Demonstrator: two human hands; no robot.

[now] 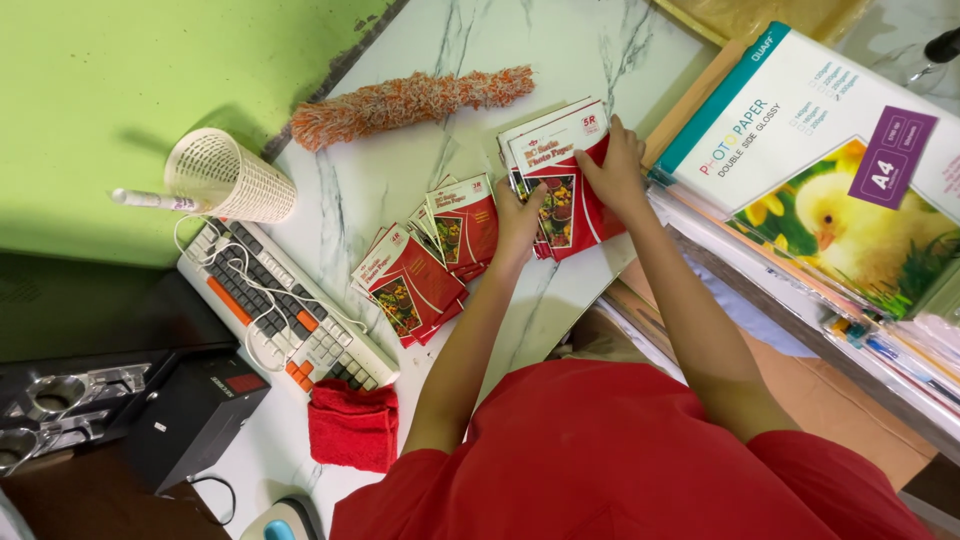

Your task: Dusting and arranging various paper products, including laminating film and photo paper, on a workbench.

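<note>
While both hands grip it, the stack of red-and-white glossy paper packets lies on the white marble-patterned tabletop, its long axis running from near the body toward the far edge. The left hand pinches its left edge; the right hand curls over its right. A fanned row of similar red packets lies just left.

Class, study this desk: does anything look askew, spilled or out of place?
Yes. The wicker cup lies tipped on its side beside the keyboard, and a white cable trails loosely across the keys. Red packets lie fanned unevenly.
</note>
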